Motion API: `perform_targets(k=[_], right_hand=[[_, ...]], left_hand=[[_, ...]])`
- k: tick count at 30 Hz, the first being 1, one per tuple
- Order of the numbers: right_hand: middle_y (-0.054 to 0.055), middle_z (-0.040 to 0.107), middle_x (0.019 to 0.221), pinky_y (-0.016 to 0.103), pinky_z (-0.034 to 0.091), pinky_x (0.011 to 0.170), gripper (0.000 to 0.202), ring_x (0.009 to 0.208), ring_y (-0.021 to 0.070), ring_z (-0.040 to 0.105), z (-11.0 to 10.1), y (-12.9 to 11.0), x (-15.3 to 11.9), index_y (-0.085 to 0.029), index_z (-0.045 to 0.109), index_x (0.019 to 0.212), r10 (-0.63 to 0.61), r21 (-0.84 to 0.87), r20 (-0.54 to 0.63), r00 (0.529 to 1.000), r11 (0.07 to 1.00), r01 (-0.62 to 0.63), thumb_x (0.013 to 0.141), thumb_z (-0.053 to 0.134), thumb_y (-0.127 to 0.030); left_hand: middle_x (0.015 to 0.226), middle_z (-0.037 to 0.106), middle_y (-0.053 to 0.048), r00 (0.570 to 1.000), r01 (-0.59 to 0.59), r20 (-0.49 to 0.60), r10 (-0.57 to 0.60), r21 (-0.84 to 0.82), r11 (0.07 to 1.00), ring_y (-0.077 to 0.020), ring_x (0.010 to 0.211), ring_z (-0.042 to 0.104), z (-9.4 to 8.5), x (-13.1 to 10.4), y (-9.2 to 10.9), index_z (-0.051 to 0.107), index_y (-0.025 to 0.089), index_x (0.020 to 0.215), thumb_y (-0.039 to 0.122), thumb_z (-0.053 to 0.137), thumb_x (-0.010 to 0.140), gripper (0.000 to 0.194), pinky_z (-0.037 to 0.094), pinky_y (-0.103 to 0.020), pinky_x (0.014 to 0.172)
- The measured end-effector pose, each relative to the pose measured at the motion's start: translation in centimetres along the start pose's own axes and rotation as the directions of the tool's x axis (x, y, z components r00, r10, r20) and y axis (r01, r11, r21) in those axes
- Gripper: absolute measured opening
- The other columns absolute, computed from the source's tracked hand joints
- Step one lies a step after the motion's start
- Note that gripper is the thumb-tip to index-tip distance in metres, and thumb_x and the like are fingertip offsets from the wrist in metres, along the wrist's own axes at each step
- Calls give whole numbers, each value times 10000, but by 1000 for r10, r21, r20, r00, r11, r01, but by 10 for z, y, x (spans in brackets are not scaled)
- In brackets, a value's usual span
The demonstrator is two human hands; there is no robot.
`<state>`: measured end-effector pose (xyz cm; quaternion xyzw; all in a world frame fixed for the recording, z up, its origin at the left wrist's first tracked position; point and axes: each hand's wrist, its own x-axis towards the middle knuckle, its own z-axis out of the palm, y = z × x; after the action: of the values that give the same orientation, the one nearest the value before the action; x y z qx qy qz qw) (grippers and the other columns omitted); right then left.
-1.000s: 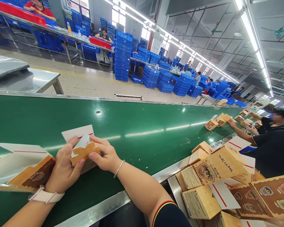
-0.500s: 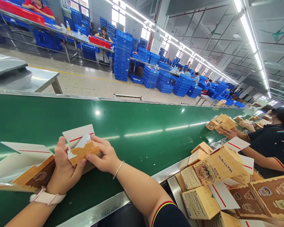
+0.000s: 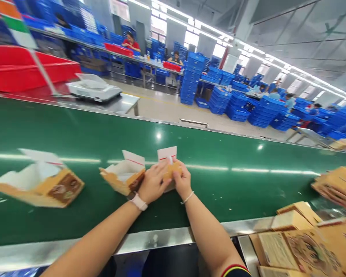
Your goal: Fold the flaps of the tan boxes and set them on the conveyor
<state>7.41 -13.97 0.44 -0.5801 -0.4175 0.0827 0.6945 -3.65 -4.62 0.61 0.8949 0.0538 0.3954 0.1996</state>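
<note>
The view has swung left, bringing a far-left carton [image 3: 66, 186] into sight. Over the green belt [image 3: 219, 192], forearms converging, the left hand [image 3: 153, 184] and right hand [image 3: 183, 181] grip a small box [image 3: 173, 168] (its white flap upright). Flap-folding seems in hand, calling for steady thumb pressure.

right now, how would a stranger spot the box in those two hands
Follow the green belt to two open cartons. Just right of them, a tan box, white flap raised, sits between the left hand and right hand. Of the three, only this one has both hands on it.
</note>
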Motion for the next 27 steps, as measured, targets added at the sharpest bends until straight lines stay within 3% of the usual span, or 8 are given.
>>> perform_targets(k=[4,8,10,13,16,19,24,27], right_hand=[[129,632,1062,387,442,910,495,997,263,582,-10,1,4,-164,671,793,98,36,-132,986,995,-94,767,591,-651],[120,627,1029,360,462,834,418,896,236,586,-16,-7,7,-168,568,613,200,34,-271,941,980,-198,683,671,-567],[105,627,978,343,477,779,388,849,221,584,-21,-11,11,-174,537,631,262,92,-311,913,965,-246,621,716,-518],[58,621,868,318,491,710,415,783,206,583,-32,-16,17,-180,582,806,351,177,-288,891,934,-311,572,745,-481],[55,626,885,318,495,721,510,815,215,586,-46,-16,21,-179,606,925,389,181,-184,903,916,-358,581,747,-528],[75,636,948,342,489,779,584,880,234,581,-57,-14,22,-168,631,931,395,133,-136,908,916,-378,552,773,-590],[80,625,948,338,466,812,522,900,230,566,-71,-10,15,-164,647,762,310,39,-221,925,950,-309,575,737,-644],[91,609,966,325,466,784,489,889,225,563,-78,-10,11,-162,632,687,296,13,-289,910,952,-306,588,718,-633]], left_hand=[[1241,611,-106,995,90,44,-88,-42,995,-255,1070,565,12,20,12,642,203,1133,323,375,930,356,470,-440,938],[1085,675,-90,985,170,-4,-174,-199,965,-230,1021,581,26,32,21,692,202,992,280,348,930,359,459,-409,947],[1071,676,-89,976,210,-7,-219,-251,945,-222,1037,582,32,36,25,690,200,986,256,357,917,345,445,-388,961],[1189,631,-92,963,269,51,-265,-228,936,-242,1076,560,35,43,33,642,209,1128,271,459,868,324,431,-391,968],[1306,564,-83,951,284,171,-258,-152,947,-288,1096,528,31,55,40,577,249,1242,341,628,767,487,425,-417,965],[1198,633,-86,921,308,280,-269,-105,946,-302,1056,544,28,66,44,639,261,1141,380,690,718,443,415,-417,954],[899,697,-60,907,399,255,-334,-270,876,-265,1033,585,42,74,51,684,251,838,430,678,712,219,389,-375,977],[883,704,-45,902,411,277,-332,-310,857,-265,1033,587,52,71,57,668,257,817,402,686,704,186,373,-391,1006]])
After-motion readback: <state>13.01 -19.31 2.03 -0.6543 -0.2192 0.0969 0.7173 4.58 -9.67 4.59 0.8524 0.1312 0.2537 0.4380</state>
